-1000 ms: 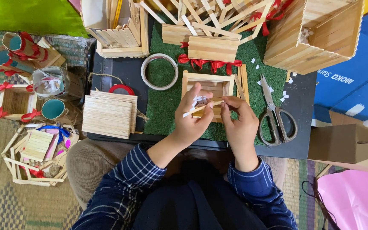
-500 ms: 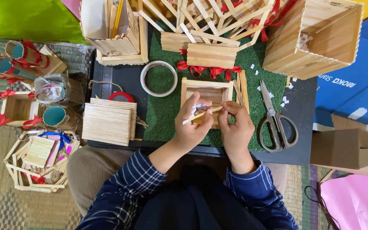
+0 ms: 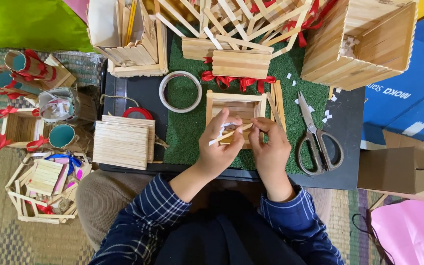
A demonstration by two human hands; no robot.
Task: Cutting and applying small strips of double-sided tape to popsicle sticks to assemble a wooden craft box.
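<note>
My left hand (image 3: pixel 217 149) pinches a thin wooden craft stick (image 3: pixel 231 133) that has white tape along it. My right hand (image 3: pixel 271 147) holds the same stick at its right end, fingertips on the tape. Both hands hover over a small open box made of craft sticks (image 3: pixel 235 105), which lies on a green turf mat (image 3: pixel 187 130). The lower part of the box is hidden behind my fingers.
Scissors (image 3: pixel 317 142) lie right of my hands; a tape roll (image 3: pixel 180 91) and a stack of stick panels (image 3: pixel 122 142) lie to the left. Larger stick boxes (image 3: pixel 364 39), red ribbon (image 3: pixel 236 81) and a frame stand behind. Small stick crafts (image 3: pixel 40 186) sit on the woven floor mat.
Both hands have stayed over the small box, shifting slightly. The fingers have reworked their hold on the stick and tape.
</note>
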